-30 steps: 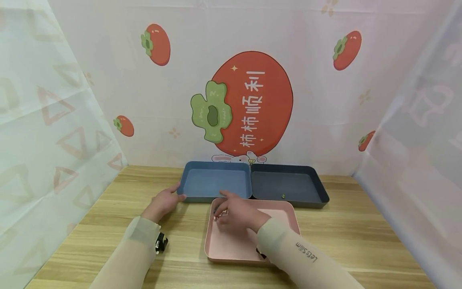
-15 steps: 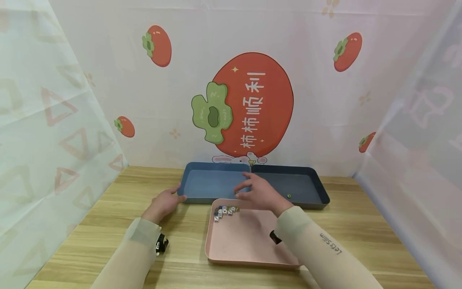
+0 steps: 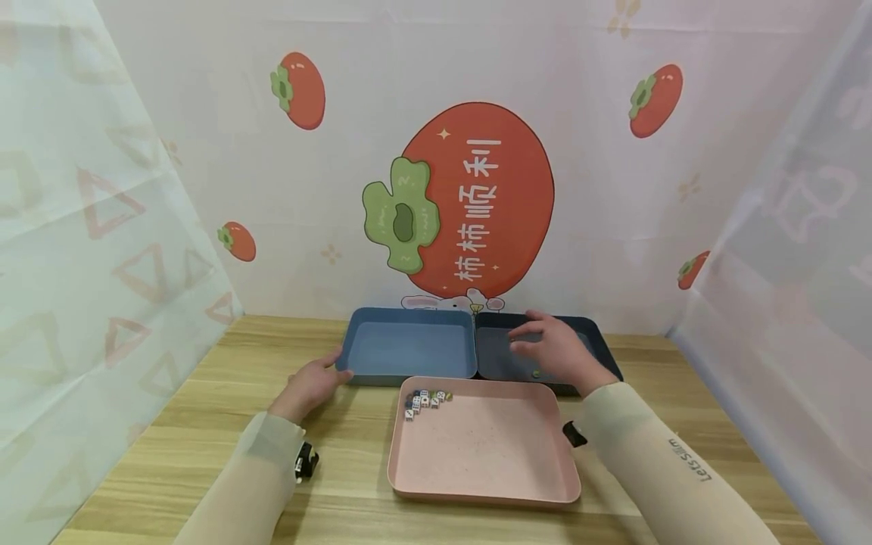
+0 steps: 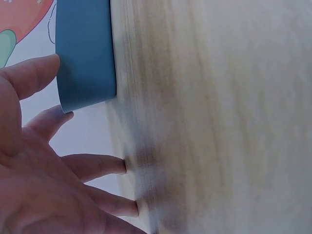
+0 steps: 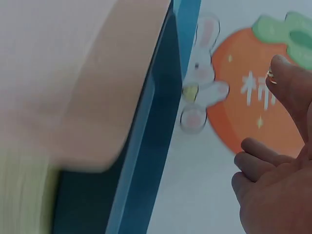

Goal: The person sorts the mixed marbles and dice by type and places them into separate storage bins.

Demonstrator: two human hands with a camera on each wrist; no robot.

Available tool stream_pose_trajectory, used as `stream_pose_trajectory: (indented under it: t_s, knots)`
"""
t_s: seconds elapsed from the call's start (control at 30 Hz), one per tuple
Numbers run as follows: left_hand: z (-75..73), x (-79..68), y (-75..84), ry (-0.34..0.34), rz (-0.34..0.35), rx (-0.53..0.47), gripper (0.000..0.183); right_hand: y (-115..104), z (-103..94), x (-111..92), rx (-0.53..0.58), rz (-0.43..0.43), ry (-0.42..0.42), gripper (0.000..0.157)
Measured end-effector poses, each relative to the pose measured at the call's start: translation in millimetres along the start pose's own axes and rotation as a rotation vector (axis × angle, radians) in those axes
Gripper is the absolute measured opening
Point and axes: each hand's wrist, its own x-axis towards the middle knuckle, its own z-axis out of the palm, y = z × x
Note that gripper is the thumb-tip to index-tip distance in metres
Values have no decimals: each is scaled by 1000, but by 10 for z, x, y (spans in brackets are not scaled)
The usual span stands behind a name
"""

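your right hand point(image 3: 555, 353) has swung over the charcoal tray point(image 3: 493, 348), pinching a tiny indistinct object point(image 5: 271, 76), while your spread left hand point(image 3: 313, 384) touches the blue tray point(image 3: 409, 344) and dice point(image 3: 425, 401) cluster in the pink tray point(image 3: 487, 454).

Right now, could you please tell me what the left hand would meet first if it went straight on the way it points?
Most likely the blue tray: the left hand is right at its left end and appears to touch it, though exact contact is hard to judge.
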Motion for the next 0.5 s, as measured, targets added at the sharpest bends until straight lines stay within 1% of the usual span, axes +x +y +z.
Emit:
stream_pose_trajectory:
  t_s: [0.1, 0.27, 0.37, 0.5]
  knots:
    - [5, 6, -17, 2, 5, 3, 69, 140, -132, -11, -17, 17, 6, 31]
    - [1, -2, -6, 2, 6, 18, 69, 351, -301, -54, -45, 12, 18, 32]
    - [1, -8, 0, 5, 6, 25, 68, 458, -345, -76, -63, 7, 24, 31]
    - [0, -11, 6, 8, 10, 33, 68, 561, -358, -99, -92, 6, 34, 29]
